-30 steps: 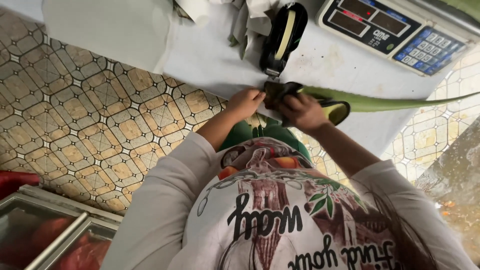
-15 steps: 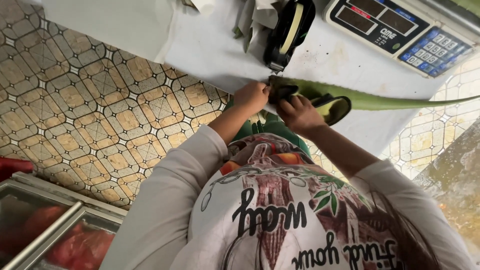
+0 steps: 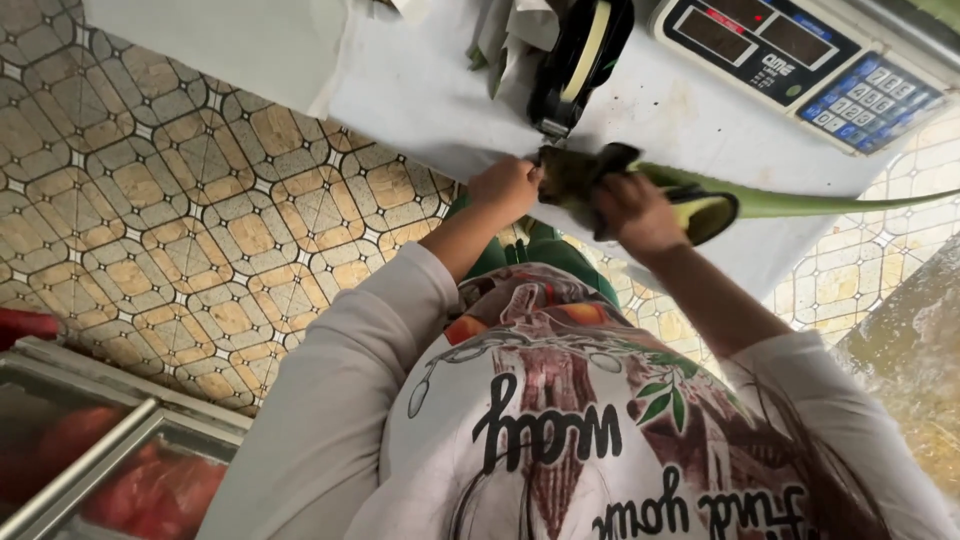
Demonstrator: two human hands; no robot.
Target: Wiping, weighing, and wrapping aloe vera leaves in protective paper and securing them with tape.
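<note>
The left hand (image 3: 505, 188) is clenched on one end of a dark crumpled cloth (image 3: 572, 180), and the right hand (image 3: 635, 210) grasps the cloth's other end around a long green tapering leaf (image 3: 800, 203). The leaf lies across the white cloth-covered table (image 3: 430, 90), near a grey digital scale (image 3: 800, 55).

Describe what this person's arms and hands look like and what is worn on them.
Both arms wear long, loose, pale grey-white sleeves, pushed back so the forearms show bare. The left hand and right hand are bare: no gloves, and no rings, watch or bracelet can be made out. The sleeves are plain; the print sits only on the shirt front.
</note>
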